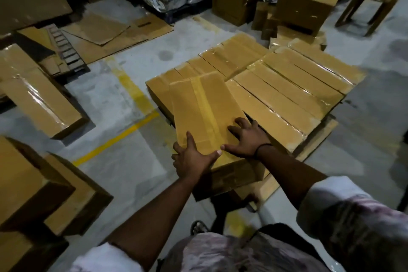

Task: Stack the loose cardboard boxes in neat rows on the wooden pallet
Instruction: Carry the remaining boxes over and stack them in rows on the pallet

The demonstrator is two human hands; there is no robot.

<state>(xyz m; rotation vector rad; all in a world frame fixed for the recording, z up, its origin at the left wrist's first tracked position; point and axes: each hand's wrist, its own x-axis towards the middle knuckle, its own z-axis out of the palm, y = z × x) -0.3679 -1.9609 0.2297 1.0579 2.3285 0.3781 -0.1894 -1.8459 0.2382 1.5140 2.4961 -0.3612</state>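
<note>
Cardboard box (198,112) lies askew atop the stacked boxes (287,86), which hide the pallet; left hand (194,159) grips its near corner, right hand (248,138) presses flat on top. Print on a far open carton (231,0) is blurred.

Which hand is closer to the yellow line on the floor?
Left. The left hand grips the near-left corner of the taped box, on the side toward the yellow line. The right hand rests on the box's top, farther from the line.
</note>
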